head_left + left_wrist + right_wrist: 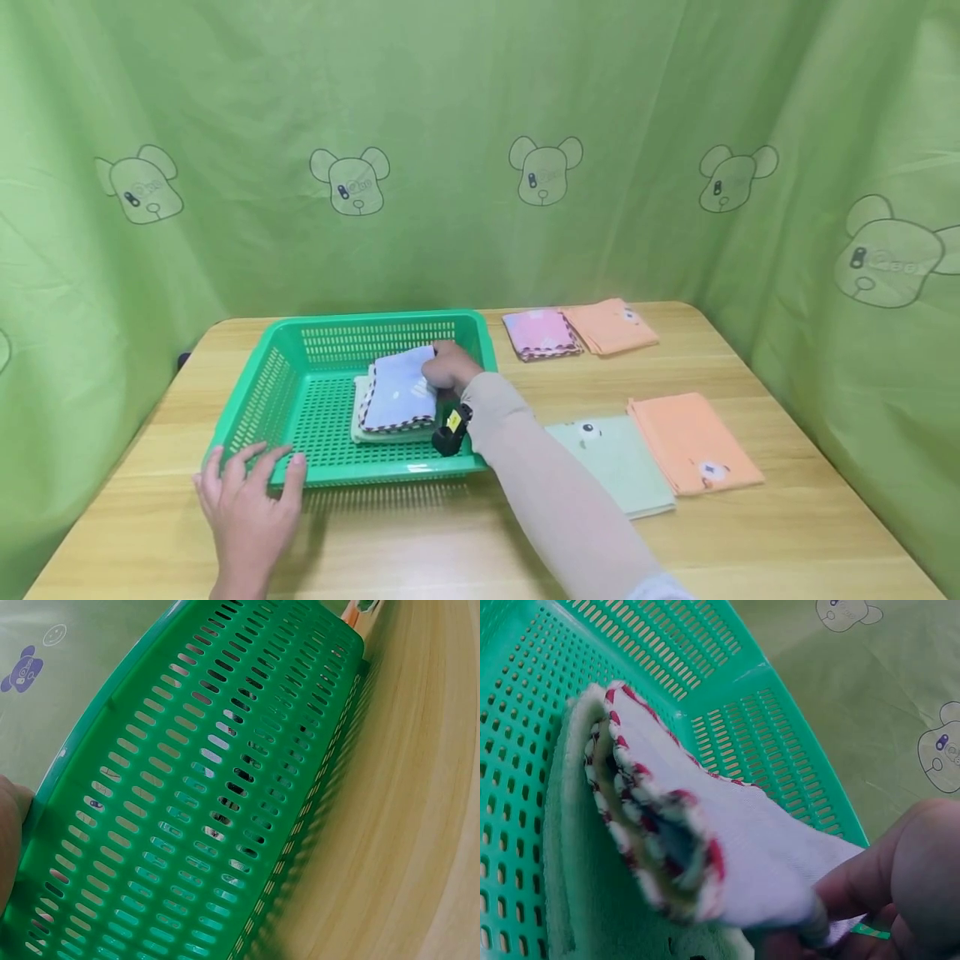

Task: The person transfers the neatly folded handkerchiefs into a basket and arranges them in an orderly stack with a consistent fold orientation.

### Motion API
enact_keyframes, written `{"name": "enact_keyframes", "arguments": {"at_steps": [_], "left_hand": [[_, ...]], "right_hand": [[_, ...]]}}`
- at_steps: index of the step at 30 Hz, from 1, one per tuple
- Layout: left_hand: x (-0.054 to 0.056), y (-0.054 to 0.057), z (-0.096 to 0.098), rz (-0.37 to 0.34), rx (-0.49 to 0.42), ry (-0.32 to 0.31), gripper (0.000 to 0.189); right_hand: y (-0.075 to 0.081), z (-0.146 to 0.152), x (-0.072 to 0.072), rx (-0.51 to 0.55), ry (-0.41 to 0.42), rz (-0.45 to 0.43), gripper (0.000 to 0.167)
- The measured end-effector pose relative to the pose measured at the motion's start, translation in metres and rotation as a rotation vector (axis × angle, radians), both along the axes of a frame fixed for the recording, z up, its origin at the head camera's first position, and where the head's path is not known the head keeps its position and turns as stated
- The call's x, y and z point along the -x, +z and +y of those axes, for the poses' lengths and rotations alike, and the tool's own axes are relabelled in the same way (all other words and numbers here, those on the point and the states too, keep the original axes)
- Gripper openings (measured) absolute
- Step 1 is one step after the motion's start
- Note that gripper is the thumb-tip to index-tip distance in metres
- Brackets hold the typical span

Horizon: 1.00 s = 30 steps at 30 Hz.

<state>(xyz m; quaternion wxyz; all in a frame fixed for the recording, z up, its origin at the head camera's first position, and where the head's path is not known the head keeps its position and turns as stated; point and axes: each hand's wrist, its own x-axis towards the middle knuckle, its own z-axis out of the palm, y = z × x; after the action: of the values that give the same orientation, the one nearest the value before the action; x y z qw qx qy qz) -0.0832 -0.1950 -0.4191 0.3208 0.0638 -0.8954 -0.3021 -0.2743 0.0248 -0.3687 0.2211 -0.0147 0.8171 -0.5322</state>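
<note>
My right hand (452,367) pinches the right edge of a folded pale blue towel (401,387) with a checkered border. This towel lies over a folded light green towel (358,429) inside a green plastic basket (375,473). From the right wrist, the blue towel (757,847) appears bent up at its folded end, with thumb and fingers (862,881) gripping one side. My left hand (251,508) rests at the basket's near left corner, its fingers spread at the rim. Only a sliver of that hand (9,832) shows in the left wrist view.
Right of the basket, a folded pink towel (542,332) touches an orange one (611,327) at the back. Closer in lie a folded green towel (615,467) and another orange towel (697,442). Green curtains (450,250) enclose the wooden table (420,550).
</note>
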Motion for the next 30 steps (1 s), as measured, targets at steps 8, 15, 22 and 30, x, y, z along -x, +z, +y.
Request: {"name": "enact_keyframes", "arguments": {"at_steps": [8, 15, 22, 30], "left_hand": [[-0.002, 0.0018, 0.0005, -0.043, -0.005, -0.002, 0.033], [-0.0013, 0.002, 0.0007, -0.032, 0.0, 0.0, 0.034], [-0.0014, -0.0001, 0.0008, -0.034, 0.003, 0.002, 0.034], [0.0002, -0.0006, 0.0005, -0.019, 0.006, 0.002, 0.033]], "right_hand": [[-0.0027, -0.0023, 0.0023, 0.124, 0.016, 0.014, 0.056], [-0.0021, -0.004, 0.0035, 0.259, 0.076, -0.025, 0.052], [-0.0013, -0.0028, 0.0024, 0.42, 0.174, -0.096, 0.047], [-0.0002, -0.0033, 0.0017, 0.272, 0.216, -0.138, 0.05]]}}
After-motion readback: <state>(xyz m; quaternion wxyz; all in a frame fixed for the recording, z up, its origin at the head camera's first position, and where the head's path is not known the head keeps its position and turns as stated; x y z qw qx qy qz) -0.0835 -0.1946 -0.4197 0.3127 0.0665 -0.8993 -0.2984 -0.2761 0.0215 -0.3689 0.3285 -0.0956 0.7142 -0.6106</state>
